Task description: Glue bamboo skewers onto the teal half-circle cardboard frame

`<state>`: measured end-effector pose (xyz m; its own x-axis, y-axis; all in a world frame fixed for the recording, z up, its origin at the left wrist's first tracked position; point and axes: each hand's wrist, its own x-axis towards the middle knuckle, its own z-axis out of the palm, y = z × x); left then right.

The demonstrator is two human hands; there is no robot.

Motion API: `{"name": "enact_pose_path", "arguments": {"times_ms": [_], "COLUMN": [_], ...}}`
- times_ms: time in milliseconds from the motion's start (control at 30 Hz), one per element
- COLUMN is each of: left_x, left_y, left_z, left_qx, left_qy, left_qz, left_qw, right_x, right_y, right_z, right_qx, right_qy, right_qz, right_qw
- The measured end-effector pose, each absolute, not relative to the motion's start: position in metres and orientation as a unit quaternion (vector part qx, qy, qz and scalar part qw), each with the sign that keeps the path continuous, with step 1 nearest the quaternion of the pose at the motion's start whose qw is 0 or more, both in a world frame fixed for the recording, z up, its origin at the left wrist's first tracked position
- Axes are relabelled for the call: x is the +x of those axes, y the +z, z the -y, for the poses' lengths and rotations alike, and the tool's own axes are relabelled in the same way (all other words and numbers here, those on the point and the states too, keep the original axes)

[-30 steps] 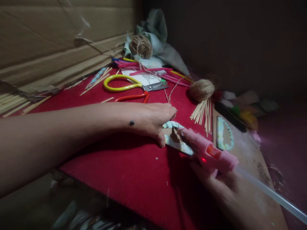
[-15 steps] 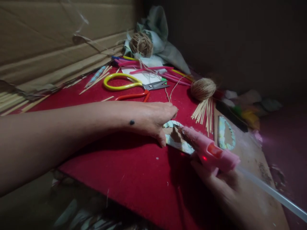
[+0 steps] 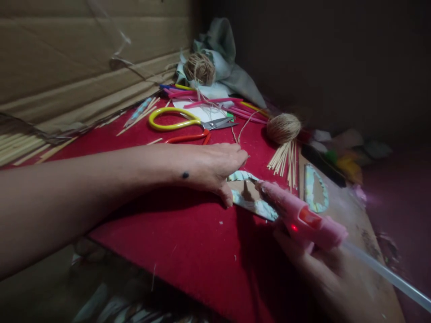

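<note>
Left hand: thumb and fingers spread at the piece's left end; grip or mere pressure cannot be told.
Cloth-edged piece: on the red surface, between the hands.
Glue gun: tip over the piece; gluing appears in hand; next move calls for steady aim.
Right hand: closed around the gun, fingers partly hidden.

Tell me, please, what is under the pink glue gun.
Below the pink glue gun are a fabric-edged cardboard piece and the red surface. The gun hides part of the piece's right end; whatever lies beneath the right hand is covered too.
</note>
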<state>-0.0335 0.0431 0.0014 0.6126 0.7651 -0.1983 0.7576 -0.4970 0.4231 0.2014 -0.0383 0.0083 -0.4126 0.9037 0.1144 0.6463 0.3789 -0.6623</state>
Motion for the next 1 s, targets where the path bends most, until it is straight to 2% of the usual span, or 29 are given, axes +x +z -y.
{"name": "enact_pose_path", "arguments": {"times_ms": [200, 467, 733, 1000], "left_x": [-0.047, -0.07, -0.072, -0.072], "left_y": [0.023, 0.018, 0.001, -0.002], "left_z": [-0.041, -0.036, -0.041, -0.043], "left_qx": [0.848, 0.85, 0.884, 0.882], "left_qy": [-0.043, -0.011, 0.012, 0.019], "left_qz": [-0.452, -0.413, -0.375, -0.377], "left_qw": [0.273, 0.327, 0.278, 0.282], "right_x": [0.194, 0.19, 0.192, 0.185], "right_y": [0.009, 0.014, 0.004, 0.008], "right_z": [0.042, 0.031, 0.033, 0.036], "right_qx": [-0.491, -0.451, -0.447, -0.445], "right_qy": [0.307, 0.305, 0.314, 0.33], "right_qz": [0.772, 0.806, 0.806, 0.798], "right_qw": [0.262, 0.231, 0.228, 0.238]}}
